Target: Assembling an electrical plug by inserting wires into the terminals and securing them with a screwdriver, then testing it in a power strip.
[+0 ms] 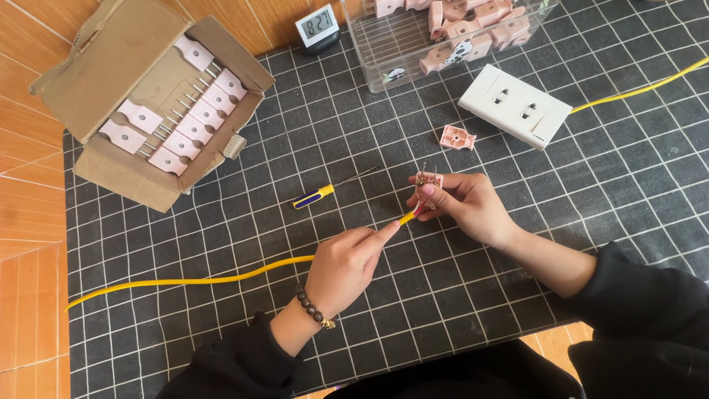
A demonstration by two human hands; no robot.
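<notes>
The left hand [346, 267], wearing a dark bead bracelet, is pinching the end of the yellow cable [221, 278] and feeding it toward the pink plug half [427, 179], which the right hand [467, 205] is gripping between thumb and fingers just above the black grid mat [605, 192]. To do this well, the plug half should be held steady and the bared cable tip guided straight in rather than bent. Just beyond the hands, a yellow-and-blue screwdriver [314, 196] is lying on the mat, with a loose pink plug part [457, 137] and a white double socket [515, 105] farther back. At the far left an open cardboard box [111, 52] is holding rows of pink plugs; a clear plastic bin [391, 44] with a small panda sticker is holding more, beside a small digital clock [317, 28].
</notes>
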